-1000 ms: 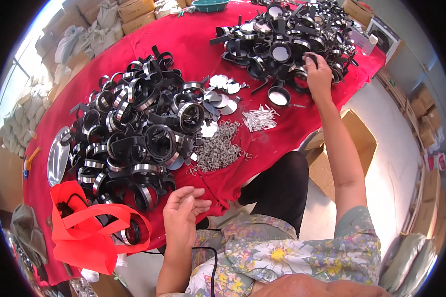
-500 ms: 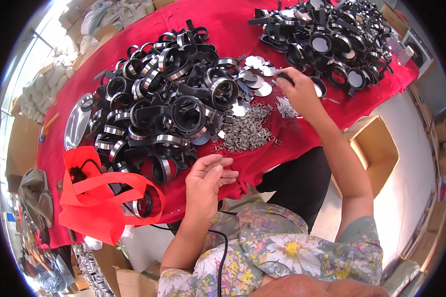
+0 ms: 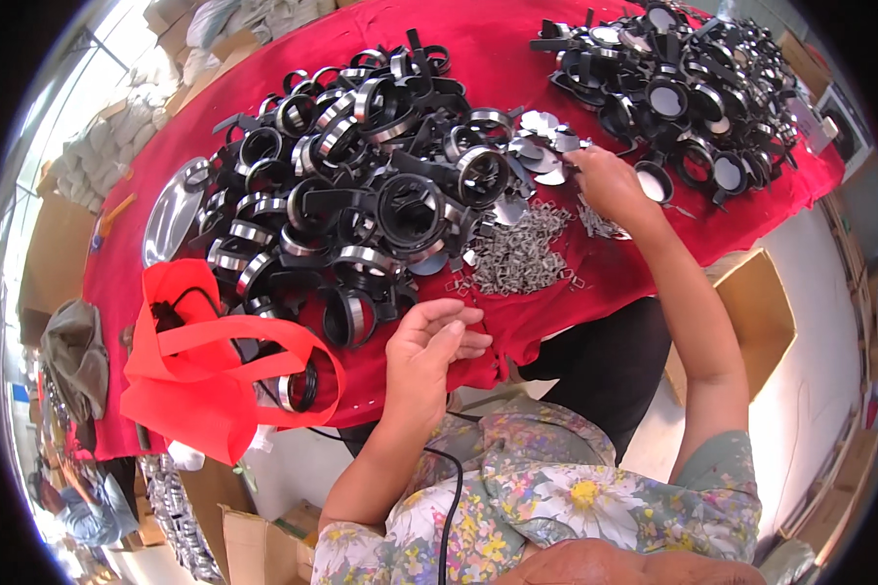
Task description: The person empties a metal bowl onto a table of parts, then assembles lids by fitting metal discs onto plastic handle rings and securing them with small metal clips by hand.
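The right hand (image 3: 610,185) reaches over the red tabletop (image 3: 517,58), fingers curled narrow on the round silver discs (image 3: 541,156); whether it grips one I cannot tell. The left hand (image 3: 429,346) rests at the near edge, fingers loosely bent, empty. Between them lies a heap of small metal clips (image 3: 517,255). Black rings (image 3: 361,185) are piled beyond; an orange bag (image 3: 200,366) sits at the near left corner.

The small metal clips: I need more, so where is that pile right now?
In the head view the small metal clips lie mid-table on the red cloth, between both hands, right of the black ring heap.
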### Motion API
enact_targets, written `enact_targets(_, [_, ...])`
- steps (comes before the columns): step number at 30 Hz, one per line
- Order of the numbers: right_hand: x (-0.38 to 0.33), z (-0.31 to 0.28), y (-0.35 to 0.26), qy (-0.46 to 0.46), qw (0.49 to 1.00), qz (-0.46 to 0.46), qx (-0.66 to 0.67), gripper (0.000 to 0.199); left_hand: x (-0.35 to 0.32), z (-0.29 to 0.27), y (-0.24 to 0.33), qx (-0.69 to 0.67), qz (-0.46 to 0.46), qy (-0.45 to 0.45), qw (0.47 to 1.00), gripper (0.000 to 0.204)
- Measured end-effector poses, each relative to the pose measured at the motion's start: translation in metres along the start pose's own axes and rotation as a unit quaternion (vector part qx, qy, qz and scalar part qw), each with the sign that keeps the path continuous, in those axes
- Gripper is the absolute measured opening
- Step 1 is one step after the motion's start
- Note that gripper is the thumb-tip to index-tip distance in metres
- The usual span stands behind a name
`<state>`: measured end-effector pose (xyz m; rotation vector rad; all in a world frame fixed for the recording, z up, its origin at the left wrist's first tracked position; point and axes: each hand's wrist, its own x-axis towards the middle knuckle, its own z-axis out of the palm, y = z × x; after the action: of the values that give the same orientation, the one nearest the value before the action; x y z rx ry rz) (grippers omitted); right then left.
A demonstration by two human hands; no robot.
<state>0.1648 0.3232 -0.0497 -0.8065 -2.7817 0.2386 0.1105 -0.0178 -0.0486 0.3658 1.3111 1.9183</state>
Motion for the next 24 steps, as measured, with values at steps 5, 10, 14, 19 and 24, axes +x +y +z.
enact_targets(5, [0.006,-0.004,0.008,0.021,0.992,-0.112,-0.06,0.016,0.009,0.017,0.02,0.144,0.169,0.006,0.975,0.021])
enact_targets(10, [0.003,-0.012,0.023,-0.036,0.993,-0.112,-0.012,0.024,0.037,0.017,0.049,0.528,0.459,0.105,0.707,0.029])
enact_targets(14, [-0.004,-0.015,0.03,-0.032,0.998,-0.057,-0.004,0.025,0.058,0.014,0.051,0.681,0.445,0.12,0.569,0.035])
enact_targets(19, [-0.008,-0.027,0.029,-0.053,0.994,-0.041,0.089,0.032,0.073,0.01,0.049,0.734,0.398,0.099,0.541,0.029])
enact_targets(24, [-0.014,-0.044,0.025,-0.069,0.949,0.021,0.307,0.024,0.076,-0.003,0.066,0.652,0.404,0.075,0.637,0.022])
